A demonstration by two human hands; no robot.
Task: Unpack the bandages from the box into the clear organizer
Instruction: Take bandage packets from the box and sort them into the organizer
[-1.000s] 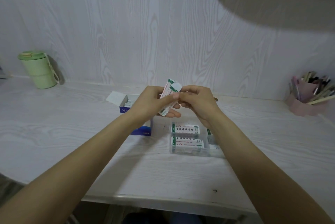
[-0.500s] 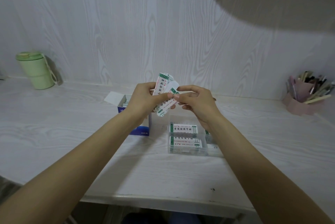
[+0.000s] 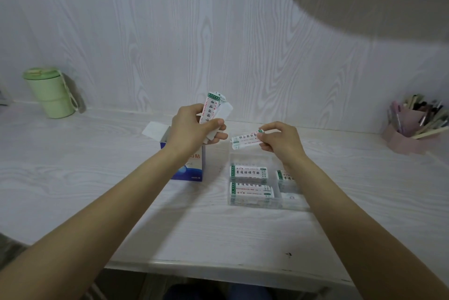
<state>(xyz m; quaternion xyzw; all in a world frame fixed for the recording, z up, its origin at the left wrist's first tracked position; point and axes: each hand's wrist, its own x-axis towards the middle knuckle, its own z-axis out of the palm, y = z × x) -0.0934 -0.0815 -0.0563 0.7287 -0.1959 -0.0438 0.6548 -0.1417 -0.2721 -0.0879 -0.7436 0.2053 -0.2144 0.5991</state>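
Right hand [image 3: 279, 140] now apart pinching one bandage [image 3: 245, 140], left hand [image 3: 194, 127] clamped on stack [image 3: 213, 107]

Green cup [image 3: 49, 92] far left (lidded), pink pen holder [image 3: 406, 138] right

The desk [image 3: 97, 178] and the wall [image 3: 145, 32] looked like pale, matt wood-grain laminate. The organizer [image 3: 252, 205] was clear, smooth plastic. The bandages [image 3: 247, 173] had white paper wrappers with printed text. The box [image 3: 192, 168] was glossy blue-and-white cardboard. The green cup [image 3: 48, 93] looked like matt plastic.
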